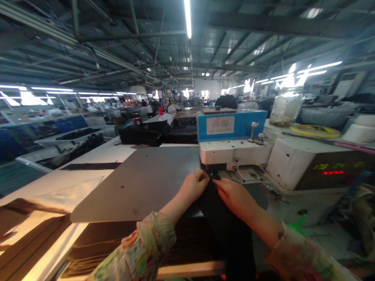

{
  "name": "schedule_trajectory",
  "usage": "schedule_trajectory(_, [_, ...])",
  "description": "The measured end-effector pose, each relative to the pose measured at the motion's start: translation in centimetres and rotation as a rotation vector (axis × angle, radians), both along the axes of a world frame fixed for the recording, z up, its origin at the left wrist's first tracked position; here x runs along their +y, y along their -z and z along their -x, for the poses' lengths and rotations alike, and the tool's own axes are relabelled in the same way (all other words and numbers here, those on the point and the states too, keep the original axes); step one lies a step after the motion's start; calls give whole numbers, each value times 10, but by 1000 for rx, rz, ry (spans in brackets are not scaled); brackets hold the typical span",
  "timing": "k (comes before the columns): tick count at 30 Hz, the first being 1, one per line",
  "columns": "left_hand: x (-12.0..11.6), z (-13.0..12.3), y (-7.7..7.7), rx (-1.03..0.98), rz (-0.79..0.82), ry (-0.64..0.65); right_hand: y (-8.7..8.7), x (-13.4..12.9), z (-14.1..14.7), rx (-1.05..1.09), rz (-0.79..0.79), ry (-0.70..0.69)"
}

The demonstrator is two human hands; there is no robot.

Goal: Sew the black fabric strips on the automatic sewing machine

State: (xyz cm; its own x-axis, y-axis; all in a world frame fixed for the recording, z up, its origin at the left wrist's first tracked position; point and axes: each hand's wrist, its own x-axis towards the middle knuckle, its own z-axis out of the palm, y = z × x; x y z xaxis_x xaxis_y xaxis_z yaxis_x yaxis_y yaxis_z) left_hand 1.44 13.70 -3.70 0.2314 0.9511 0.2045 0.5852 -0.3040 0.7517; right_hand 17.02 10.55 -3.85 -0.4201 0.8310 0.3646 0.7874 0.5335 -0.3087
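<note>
Head view. 1 pr. hands, bare, at sewing machine (234, 152), plus surrounding stock.

Item: black cloth (227, 224), 1 pc., long, narrow. Far end at machine's front L corner, under the head; runs back twd. wearer along R side of metal plate (140, 183), then hangs past the plate's near edge.

L hand (197, 183): forearm slants fwd. & to R over plate's near R corner; wrist approx. straight, knuckles up, fingers curled in, thumb & index closed in a pinch on cloth's L edge nr. far end.

R hand (233, 192): forearm slants fwd. & to L; back of hand up, fingers bunched, tips closed on cloth's R edge, just beside L fingertips w/ small gap. Underside hidden. Both sleeves patterned, pushed up twd. elbows.

Machine: blue panel w/ white label, cream body; display box (319, 168) at R, red & green digits lit.

Bench (99, 156), white: black stack (143, 132) nr. far edge, beyond plate; dark strip (92, 166) left of plate's far L corner. Brown sheets (96, 249) stacked below plate's near edge.

R of machine, twd. back: clear jar (285, 107), yellow ring (315, 131), white bottle (361, 130).
</note>
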Motion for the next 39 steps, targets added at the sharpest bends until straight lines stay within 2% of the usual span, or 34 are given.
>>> schedule_trajectory(2, [-2,2,0,83,-119,21,-1,10,0,71,82,27])
schedule_trajectory(5, [-9,5,2,313,-275,91,-2,24,1,124,153,32])
schedule_trajectory(8, [-16,8,3,493,-309,62,-2,32,3,146,170,67])
schedule_trajectory(11, [-19,8,2,563,-315,50,-1,37,4,128,163,133])
schedule_trajectory(30, [-23,5,0,563,-336,25,-2,41,7,72,138,137])
schedule_trajectory(39, [-26,7,-2,574,-341,56,0,42,9,35,113,193])
